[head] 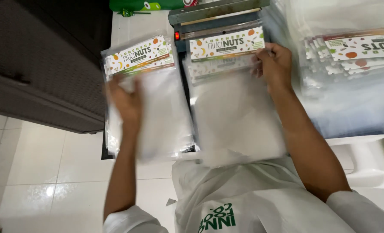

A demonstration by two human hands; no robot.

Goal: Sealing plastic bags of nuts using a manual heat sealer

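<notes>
Heat sealer (217, 19): flanked left by one bag stack (151, 99), right by another stack (351, 82); open floor (36, 172) lies lower left.

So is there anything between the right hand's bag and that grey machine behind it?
Nothing visible stands between them. The right hand holds the clear bag by its printed top edge, and that edge already lies against the grey sealing machine. The left hand rests on a separate stack of bags beside it.
</notes>
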